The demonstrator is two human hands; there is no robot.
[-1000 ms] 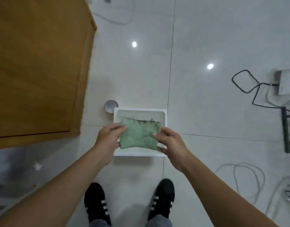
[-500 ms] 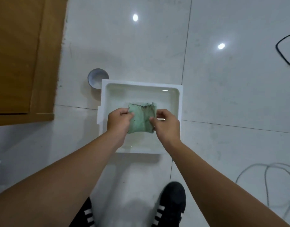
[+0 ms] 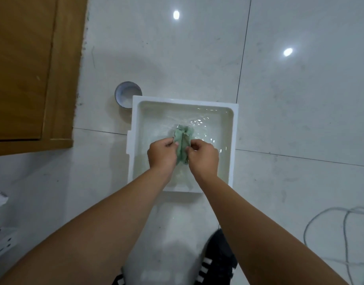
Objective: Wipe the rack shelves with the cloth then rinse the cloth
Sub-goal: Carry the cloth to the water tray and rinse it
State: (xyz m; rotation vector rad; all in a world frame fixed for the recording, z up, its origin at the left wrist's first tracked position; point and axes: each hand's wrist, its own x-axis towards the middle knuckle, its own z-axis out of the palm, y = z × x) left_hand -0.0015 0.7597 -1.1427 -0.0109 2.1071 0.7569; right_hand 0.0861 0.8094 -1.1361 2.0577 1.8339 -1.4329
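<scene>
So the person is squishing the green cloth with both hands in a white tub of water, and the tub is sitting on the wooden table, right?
Almost. Both the left hand and the right hand do squeeze the green cloth in the white tub of water, but the head view shows the tub sitting on the tiled floor, beside the wooden table, not on it.

Basin [image 3: 134, 128]: on the floor [image 3: 300, 120], before the person. Cloth [image 3: 184, 138]: in the basin's water, bunched between left hand [image 3: 162, 154] and right hand [image 3: 203, 156]. Tape roll [image 3: 128, 97]: on the floor, touching the basin's far-left corner. Cabinet [image 3: 29, 68]: far left. Cable [image 3: 329, 233]: on the floor, near right. Shoe [image 3: 218, 258]: near the basin's near edge.
</scene>
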